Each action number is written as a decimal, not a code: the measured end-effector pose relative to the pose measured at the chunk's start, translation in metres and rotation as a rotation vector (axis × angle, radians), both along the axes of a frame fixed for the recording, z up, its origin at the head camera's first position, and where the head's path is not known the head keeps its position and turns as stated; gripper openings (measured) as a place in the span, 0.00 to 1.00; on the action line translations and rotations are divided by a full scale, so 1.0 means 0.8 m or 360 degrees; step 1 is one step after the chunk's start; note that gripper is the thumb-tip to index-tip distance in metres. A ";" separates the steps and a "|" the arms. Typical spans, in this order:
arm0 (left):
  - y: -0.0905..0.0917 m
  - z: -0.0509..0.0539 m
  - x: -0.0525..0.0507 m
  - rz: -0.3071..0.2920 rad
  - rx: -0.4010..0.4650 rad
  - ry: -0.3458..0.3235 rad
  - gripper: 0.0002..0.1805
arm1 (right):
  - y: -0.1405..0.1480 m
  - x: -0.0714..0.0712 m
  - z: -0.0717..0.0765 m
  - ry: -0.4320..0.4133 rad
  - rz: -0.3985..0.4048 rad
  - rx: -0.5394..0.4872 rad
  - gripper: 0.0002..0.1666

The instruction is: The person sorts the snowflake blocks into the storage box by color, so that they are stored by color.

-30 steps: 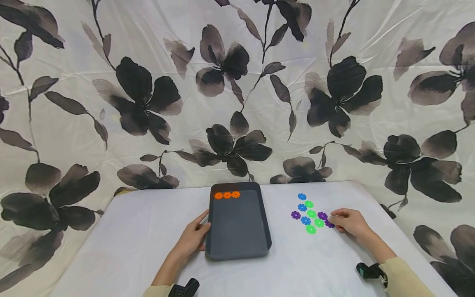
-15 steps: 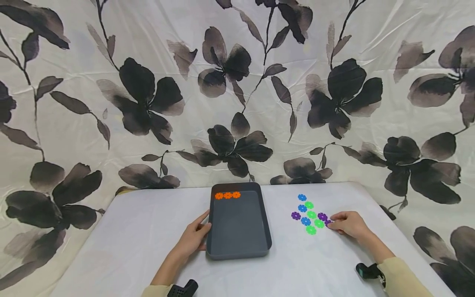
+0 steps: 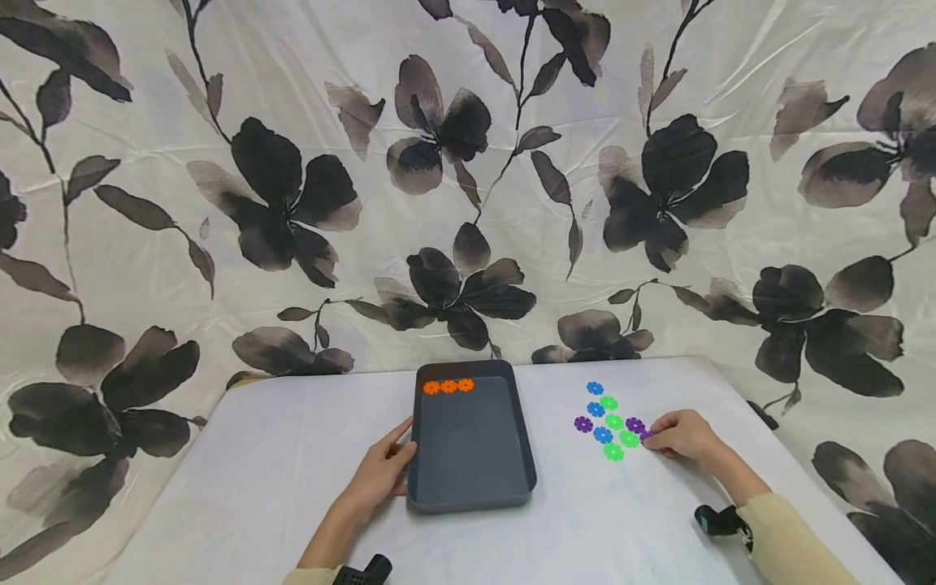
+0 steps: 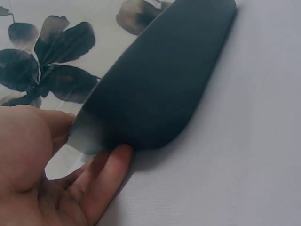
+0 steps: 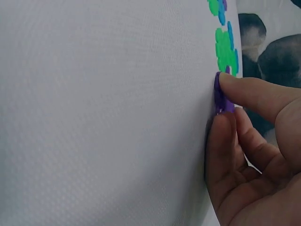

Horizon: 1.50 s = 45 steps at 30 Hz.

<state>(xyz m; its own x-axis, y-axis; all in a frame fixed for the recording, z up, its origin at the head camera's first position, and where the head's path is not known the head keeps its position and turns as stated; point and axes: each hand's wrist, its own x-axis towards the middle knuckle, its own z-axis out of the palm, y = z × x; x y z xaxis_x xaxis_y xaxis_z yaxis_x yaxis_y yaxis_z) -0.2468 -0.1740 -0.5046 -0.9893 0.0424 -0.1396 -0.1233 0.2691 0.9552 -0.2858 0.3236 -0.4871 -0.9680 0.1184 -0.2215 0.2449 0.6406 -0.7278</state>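
Left hand (image 3: 376,471) clamped on tray (image 3: 471,455), thumb and fingers at its left edge. Right hand (image 3: 685,435) well apart from it, on right of table (image 3: 256,463), thumb and finger pinching purple disc (image 5: 218,92)! Held disc at near right of cluster; lifted or touching cloth, cannot tell. Beside it: four green discs (image 3: 629,439), three blue discs (image 3: 603,435), two more purple. Inside tray, three orange discs (image 3: 449,387), rowed along far end.

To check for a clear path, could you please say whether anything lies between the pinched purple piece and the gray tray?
Yes: green pieces, blue pieces and another purple piece lie flat between the pinched piece and the tray.
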 end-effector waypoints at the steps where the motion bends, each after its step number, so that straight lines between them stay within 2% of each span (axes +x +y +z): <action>1: 0.001 -0.001 0.000 -0.0006 0.0001 -0.0001 0.29 | 0.000 -0.001 0.001 -0.0005 -0.0012 -0.0015 0.15; 6: 0.006 -0.004 0.002 0.0012 -0.0011 -0.0002 0.29 | -0.005 -0.006 0.005 -0.0038 -0.0069 -0.0212 0.11; 11: 0.004 -0.001 0.004 0.0038 -0.0017 0.0000 0.28 | -0.026 -0.015 0.013 -0.0054 -0.0058 -0.0429 0.16; 17: 0.005 0.000 0.003 0.0011 0.0001 0.0003 0.29 | -0.061 -0.026 0.034 -0.0071 0.0047 -0.0668 0.21; 23: 0.004 -0.001 0.000 0.0012 0.0010 0.0006 0.29 | -0.103 -0.036 0.055 -0.0068 0.0173 -0.0947 0.19; 31: -0.001 0.000 0.000 0.0024 -0.0003 0.0011 0.29 | -0.164 -0.052 0.062 -0.0010 0.0276 -0.0991 0.15; 39: -0.002 -0.004 0.002 -0.0002 -0.0012 0.0022 0.29 | -0.218 -0.065 0.050 -0.0008 0.0362 -0.1097 0.14; 45: -0.003 -0.002 0.002 0.0015 -0.0025 0.0008 0.29 | -0.258 -0.071 0.050 -0.0038 0.0378 -0.1146 0.15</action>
